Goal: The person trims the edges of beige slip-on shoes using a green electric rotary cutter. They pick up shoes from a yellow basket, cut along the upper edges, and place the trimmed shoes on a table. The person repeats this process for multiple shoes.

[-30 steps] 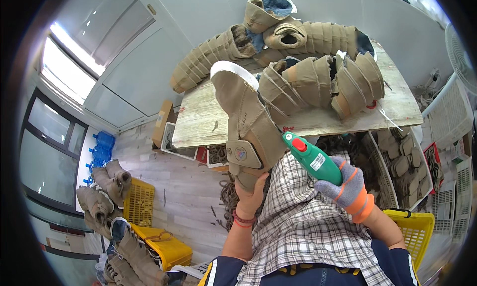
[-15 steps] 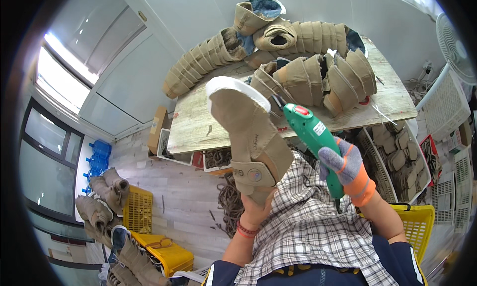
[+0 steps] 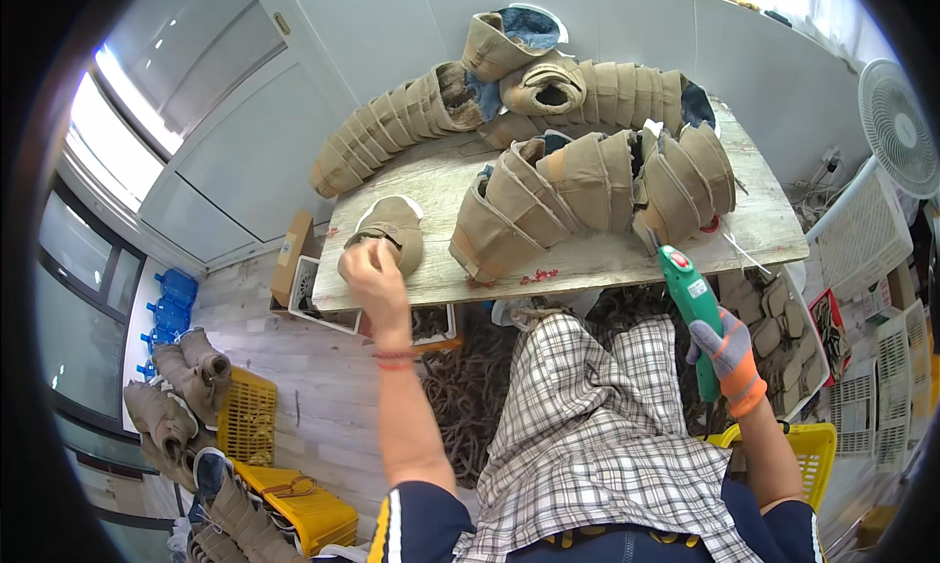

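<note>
On the left part of the table, a tan fabric shoe upper [image 3: 399, 218] with a white rim lies under my bare left hand [image 3: 377, 277]. The fingers are bent and closed at its dark strap opening; the fingertips are partly hidden. My right hand [image 3: 723, 352], in a grey and orange glove, is wrapped round a green corded electric hand cutter [image 3: 688, 299]. The cutter's metal tip points up and away, close to the table's front edge and apart from the upper. A row of nested tan uppers [image 3: 592, 176] lies between the two hands, farther back.
More nested uppers curve along the back of the wooden table [image 3: 774, 196]. Beneath it are a heap of dark strips [image 3: 460, 406] and a white crate of tan pieces [image 3: 774, 318]. Yellow crates [image 3: 245, 416] stand at the left; a white fan [image 3: 899, 127] is at the far right.
The upper held up in my left hand is now down on the table's left side, with the hand over it. My right hand has moved right with the cutter, away from the upper.
</note>
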The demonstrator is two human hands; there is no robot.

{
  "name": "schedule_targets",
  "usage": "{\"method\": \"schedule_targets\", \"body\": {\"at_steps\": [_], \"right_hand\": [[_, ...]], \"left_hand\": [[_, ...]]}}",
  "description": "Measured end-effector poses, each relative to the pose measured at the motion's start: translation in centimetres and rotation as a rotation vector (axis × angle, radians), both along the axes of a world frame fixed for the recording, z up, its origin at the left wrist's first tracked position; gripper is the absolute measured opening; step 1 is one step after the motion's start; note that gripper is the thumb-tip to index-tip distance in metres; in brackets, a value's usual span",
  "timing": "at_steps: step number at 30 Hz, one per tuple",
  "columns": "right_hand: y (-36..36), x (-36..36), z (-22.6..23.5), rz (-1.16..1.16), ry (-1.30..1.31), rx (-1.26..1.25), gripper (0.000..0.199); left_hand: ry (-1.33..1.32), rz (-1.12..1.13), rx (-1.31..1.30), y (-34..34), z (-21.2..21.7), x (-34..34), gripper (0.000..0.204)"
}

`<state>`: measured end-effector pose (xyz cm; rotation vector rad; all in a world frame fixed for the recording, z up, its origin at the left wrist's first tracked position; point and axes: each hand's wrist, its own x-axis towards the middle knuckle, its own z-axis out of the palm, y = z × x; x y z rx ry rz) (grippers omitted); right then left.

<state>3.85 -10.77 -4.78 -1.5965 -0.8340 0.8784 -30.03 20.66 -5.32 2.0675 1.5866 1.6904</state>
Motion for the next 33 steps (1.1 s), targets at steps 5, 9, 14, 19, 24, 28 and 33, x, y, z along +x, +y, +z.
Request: {"method": "schedule_targets", "body": {"at_steps": [5, 9, 14, 19, 24, 28, 33], "right_hand": [[-0.4, 1.1, -1.3, 0.003, -0.045, 0.077, 0.045], [0.9, 0.8, -0.2, 0.049, 0.005, 0.064, 0.032], [1.1, 0.6, -0.4, -0.050, -0.120, 0.059, 0.036], [1.1, 0.3, -0.1, -0.013, -0.619, 0.152, 0.051], [2.1, -0.9, 2.2, 0.062, -1.051, 0.515, 0.054], [2.7, -2.1, 4.5, 0.081, -1.150, 0.581, 0.051], [2.6, -1.6, 4.0, 0.065, -1.282, 0.611, 0.051]], "left_hand": [[-1.097, -0.854, -0.888, 1.1, -10.2, 5.5, 0.031], [-1.177, -0.906, -0.875, -0.2, -6.4, 8.3, 0.033], [-0.266, -0.723, -0.271, -2.5, -2.2, 4.6, 0.033], [-1.090, -0.728, -0.397, -7.2, 7.3, 0.4, 0.027], [-1.335, -0.908, -0.476, -7.8, 8.4, -4.9, 0.030], [-1.526, -0.779, -0.666, -9.5, 8.1, -3.2, 0.028], [-1.506, -0.882, -0.781, -10.3, 6.9, -1.6, 0.030]]}}
